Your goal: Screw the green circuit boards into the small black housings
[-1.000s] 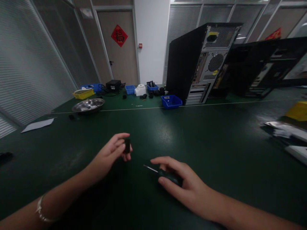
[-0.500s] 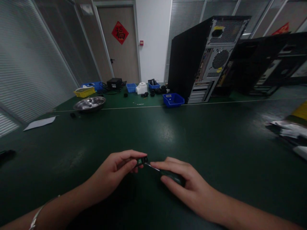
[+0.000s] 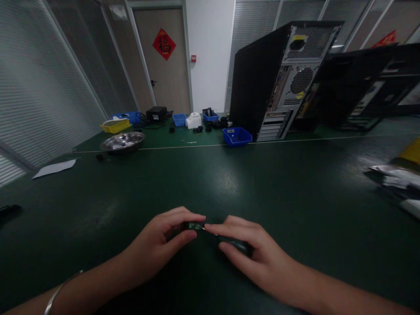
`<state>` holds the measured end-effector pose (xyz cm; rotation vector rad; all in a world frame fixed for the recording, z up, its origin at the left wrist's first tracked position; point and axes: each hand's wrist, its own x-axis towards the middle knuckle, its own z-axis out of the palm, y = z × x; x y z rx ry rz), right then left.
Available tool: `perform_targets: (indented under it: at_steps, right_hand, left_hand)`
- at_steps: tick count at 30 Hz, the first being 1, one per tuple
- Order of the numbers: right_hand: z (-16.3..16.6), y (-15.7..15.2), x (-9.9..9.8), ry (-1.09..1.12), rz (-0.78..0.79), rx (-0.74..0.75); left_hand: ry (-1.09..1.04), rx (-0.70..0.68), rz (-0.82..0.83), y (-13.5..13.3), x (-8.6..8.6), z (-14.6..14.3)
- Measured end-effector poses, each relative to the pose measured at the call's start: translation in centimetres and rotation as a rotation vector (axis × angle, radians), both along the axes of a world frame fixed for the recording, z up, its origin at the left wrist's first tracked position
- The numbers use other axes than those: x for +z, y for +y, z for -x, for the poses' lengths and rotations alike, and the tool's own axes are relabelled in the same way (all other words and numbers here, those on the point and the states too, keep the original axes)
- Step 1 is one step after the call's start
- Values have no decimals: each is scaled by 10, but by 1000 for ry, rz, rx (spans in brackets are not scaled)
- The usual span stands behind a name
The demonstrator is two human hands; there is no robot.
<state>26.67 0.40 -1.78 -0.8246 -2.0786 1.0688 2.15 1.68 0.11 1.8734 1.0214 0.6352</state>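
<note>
Between the fingers of my left hand (image 3: 169,234) is a small dark part with a green circuit board (image 3: 194,226); its lower side is partly hidden. My right hand (image 3: 249,247) is closed round the dark handle of a screwdriver (image 3: 234,243), the forefinger stretched along its thin metal shaft. The screwdriver's tip meets the right end of the small part, though blur hides the exact contact. Both hands are just above the green tabletop (image 3: 203,188), near its front.
Across the table stand a blue bin (image 3: 236,137), a metal dish (image 3: 123,142), a yellow tray (image 3: 115,126) and a black computer tower (image 3: 262,83). A white sheet (image 3: 54,168) lies at left. Silvery packets (image 3: 400,177) lie at the right edge.
My left hand has shifted slightly right, its thumb lower and away from the board, and the part is turned flatter. My right hand has barely moved with the screwdriver.
</note>
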Motion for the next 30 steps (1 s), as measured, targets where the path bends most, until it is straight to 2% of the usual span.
perform_targets:
  at_steps: [4,13,21,30]
  right_hand:
    - [-1,-1,0,26,13,-20]
    - [0,0,0,14,7,-27]
    - [0,-1,1,17,-13,1]
    - [0,-2,1,23,-6,-3]
  left_hand:
    - [-1,71,-5,1,-1,1]
    - [40,8,-126,-1,4,-3]
    - [-115,45,174,-3,3,-7]
    - [-233,27,308,-3,4,-7]
